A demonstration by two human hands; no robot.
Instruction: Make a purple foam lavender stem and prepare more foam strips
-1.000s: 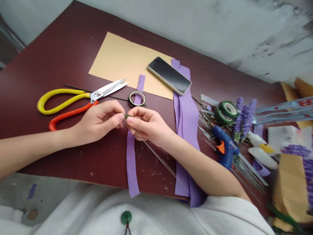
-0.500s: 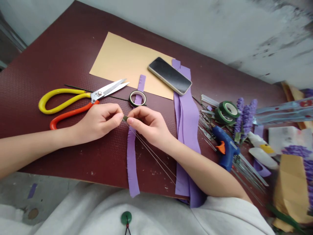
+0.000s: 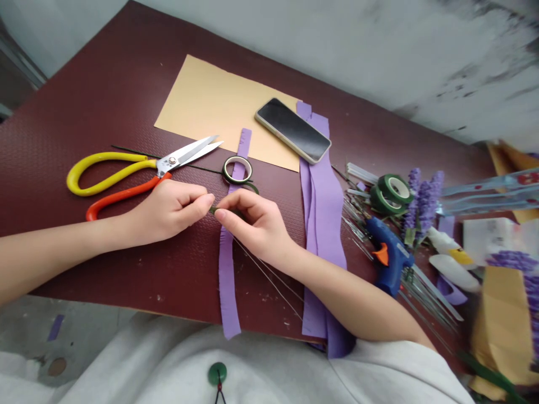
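Observation:
My left hand (image 3: 179,207) pinches the end of thin wires wrapped with dark green tape (image 3: 214,210). Close against it, my right hand (image 3: 252,221) pinches the same green tape between thumb and forefinger. The bare wires (image 3: 269,275) trail down to the right beneath my right hand. Just behind the fingertips lies a green tape roll (image 3: 238,169), on top of a fringed purple paper strip (image 3: 228,275). Scissors (image 3: 172,161) with yellow and orange handles lie with their blades slightly apart behind my left hand.
A phone (image 3: 293,130) rests across tan paper (image 3: 219,106) and long purple strips (image 3: 324,213). On the right are more green tape rolls (image 3: 391,193), a blue glue gun (image 3: 389,255), purple flowers (image 3: 423,199), loose wires and a white bottle (image 3: 446,244).
Both hands have shifted slightly, with the fingertips a little lower. A green tape loop now shows above my right hand, beside the small roll.

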